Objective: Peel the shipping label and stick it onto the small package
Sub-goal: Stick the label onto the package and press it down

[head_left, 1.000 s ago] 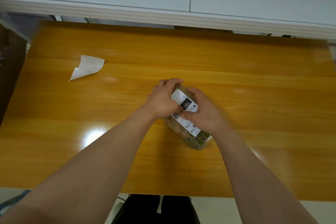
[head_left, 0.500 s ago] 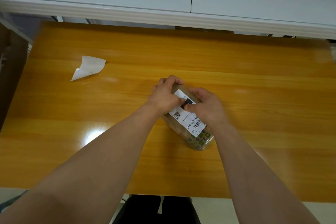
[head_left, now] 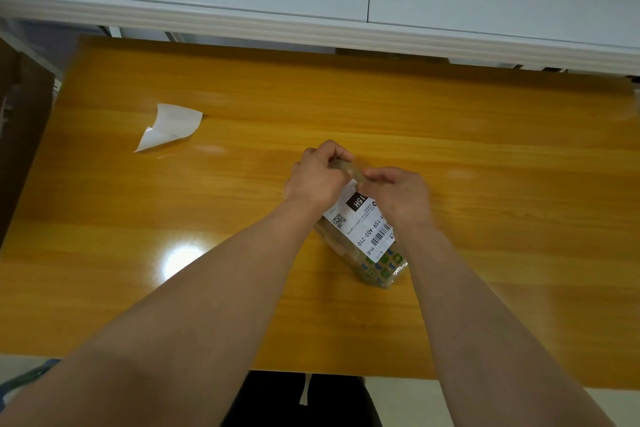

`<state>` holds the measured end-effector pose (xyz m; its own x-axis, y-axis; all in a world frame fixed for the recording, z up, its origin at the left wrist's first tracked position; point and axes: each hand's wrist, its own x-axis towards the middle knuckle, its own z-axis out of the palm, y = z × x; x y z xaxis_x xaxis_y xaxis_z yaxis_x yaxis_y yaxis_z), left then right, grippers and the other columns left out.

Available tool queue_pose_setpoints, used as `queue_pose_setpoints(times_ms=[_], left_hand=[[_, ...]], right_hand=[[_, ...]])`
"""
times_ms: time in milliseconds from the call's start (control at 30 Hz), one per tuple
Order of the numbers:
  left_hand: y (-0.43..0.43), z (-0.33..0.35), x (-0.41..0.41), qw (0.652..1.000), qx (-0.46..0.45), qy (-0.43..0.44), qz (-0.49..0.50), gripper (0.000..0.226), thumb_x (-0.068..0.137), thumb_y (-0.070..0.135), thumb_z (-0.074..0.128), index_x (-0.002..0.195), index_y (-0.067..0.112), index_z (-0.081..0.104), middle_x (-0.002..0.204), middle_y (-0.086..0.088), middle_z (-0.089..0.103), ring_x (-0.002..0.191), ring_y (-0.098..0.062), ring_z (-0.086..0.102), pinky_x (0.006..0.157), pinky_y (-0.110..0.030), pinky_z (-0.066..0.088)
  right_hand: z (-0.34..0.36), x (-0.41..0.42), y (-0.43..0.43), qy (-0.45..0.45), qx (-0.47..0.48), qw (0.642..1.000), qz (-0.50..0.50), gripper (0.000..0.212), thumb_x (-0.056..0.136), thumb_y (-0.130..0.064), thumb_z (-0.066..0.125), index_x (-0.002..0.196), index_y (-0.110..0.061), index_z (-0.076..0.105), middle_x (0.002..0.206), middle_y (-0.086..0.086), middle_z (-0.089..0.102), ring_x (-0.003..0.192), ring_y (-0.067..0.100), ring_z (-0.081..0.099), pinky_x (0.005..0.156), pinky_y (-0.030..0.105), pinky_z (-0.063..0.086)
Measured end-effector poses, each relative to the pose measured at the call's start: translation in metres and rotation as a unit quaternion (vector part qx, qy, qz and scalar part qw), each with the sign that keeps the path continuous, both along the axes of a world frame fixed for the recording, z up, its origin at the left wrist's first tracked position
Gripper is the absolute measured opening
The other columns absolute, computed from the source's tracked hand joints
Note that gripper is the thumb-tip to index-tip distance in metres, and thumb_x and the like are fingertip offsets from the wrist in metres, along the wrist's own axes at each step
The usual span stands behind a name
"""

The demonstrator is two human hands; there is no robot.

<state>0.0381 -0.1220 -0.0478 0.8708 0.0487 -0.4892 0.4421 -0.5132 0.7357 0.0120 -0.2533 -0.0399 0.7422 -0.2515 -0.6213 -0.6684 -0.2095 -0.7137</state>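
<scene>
White printed shipping label (head_left: 360,225) lies along the top of a small clear-wrapped package (head_left: 379,269) on the glossy orange wooden surface (head_left: 502,218). The left hand (head_left: 318,177) clamps the package's far end; the right hand (head_left: 398,194) presses fingertips together on the label's far edge. Peeling looks done, with curled white backing paper (head_left: 169,126) lying well apart; smoothing the near end likely follows.

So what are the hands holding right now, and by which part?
Both the left hand and right hand grip the small clear plastic package at its far end, over the white shipping label.
</scene>
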Motion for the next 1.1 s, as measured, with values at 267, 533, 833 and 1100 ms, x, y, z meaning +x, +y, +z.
queue_pose_setpoints(times_ms=[267, 533, 833, 1100], left_hand=[[0.0, -0.009, -0.001, 0.999, -0.038, -0.017, 0.031, 0.019, 0.071, 0.037, 0.062, 0.077, 0.055, 0.061, 0.108, 0.011, 0.056, 0.105, -0.025, 0.061, 0.087, -0.048, 0.054], [0.002, 0.007, -0.012, 0.988, 0.129, -0.028, -0.081, 0.074, 0.072, 0.038, 0.075, 0.137, 0.045, 0.041, 0.154, -0.001, 0.027, 0.142, -0.027, 0.027, 0.114, -0.048, 0.025], [-0.001, 0.002, -0.017, 0.975, 0.157, -0.041, -0.151, 0.084, 0.065, 0.044, 0.081, 0.139, 0.041, 0.041, 0.157, 0.003, 0.02, 0.143, -0.025, 0.022, 0.111, -0.048, 0.022], [-0.002, 0.001, -0.017, 0.975, 0.168, -0.045, -0.139, 0.078, 0.06, 0.047, 0.08, 0.13, 0.044, 0.044, 0.149, 0.004, 0.029, 0.134, -0.026, 0.032, 0.106, -0.047, 0.031]], right_hand=[[0.007, -0.002, -0.009, 0.007, 0.001, 1.0, 0.021, 0.028, 0.089, -0.022, 0.073, 0.116, -0.023, 0.072, 0.098, -0.001, 0.077, 0.081, 0.021, 0.073, 0.08, 0.047, 0.062], [0.015, -0.019, -0.041, 0.015, -0.033, 0.993, 0.109, 0.058, 0.086, -0.022, 0.076, 0.139, -0.031, 0.054, 0.114, -0.006, 0.062, 0.09, 0.008, 0.065, 0.086, 0.039, 0.056], [0.005, -0.029, -0.023, 0.001, -0.146, 0.977, 0.157, 0.071, 0.069, -0.042, 0.082, 0.133, -0.046, 0.05, 0.129, -0.003, 0.052, 0.13, 0.025, 0.032, 0.106, 0.055, 0.038], [-0.021, -0.025, -0.023, 0.0, -0.099, 0.991, 0.087, 0.074, 0.031, -0.059, 0.078, 0.101, -0.069, 0.055, 0.11, -0.015, 0.067, 0.114, 0.026, 0.06, 0.092, 0.056, 0.051]])
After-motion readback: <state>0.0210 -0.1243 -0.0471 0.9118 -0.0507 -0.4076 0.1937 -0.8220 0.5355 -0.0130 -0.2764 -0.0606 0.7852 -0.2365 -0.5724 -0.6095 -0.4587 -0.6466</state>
